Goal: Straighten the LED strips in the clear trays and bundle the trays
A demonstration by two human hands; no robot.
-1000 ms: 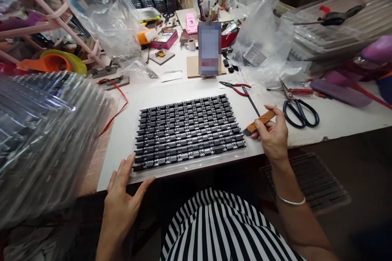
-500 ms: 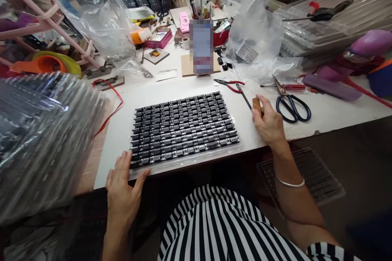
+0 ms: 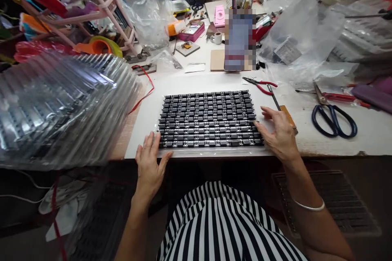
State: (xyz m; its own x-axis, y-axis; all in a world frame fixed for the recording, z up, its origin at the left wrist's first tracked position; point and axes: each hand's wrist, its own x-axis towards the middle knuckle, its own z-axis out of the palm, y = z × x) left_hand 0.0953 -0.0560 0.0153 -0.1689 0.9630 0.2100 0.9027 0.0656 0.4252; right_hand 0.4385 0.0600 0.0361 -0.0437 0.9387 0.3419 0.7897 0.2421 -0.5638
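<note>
A clear plastic tray filled with rows of small black circuit boards lies flat on the white table top near its front edge. My left hand rests at the tray's lower left corner, fingers apart against the side and thumb along the front rim. At the opposite end, my right hand is open, its thumb by the right edge of the boards. Just beyond that hand is a flat brown block, partly hidden by it. A thin dark tool lies behind the fingers.
Stacked clear trays fill the left side. Red-handled pliers and dark-handled scissors lie to the right. A phone stands at the back beside plastic bags. Another tray is below the table's edge.
My right hand has let go of the brown block, now on the table, and moved left to the tray's edge. My left hand stays at the corner. The camera view has turned left.
</note>
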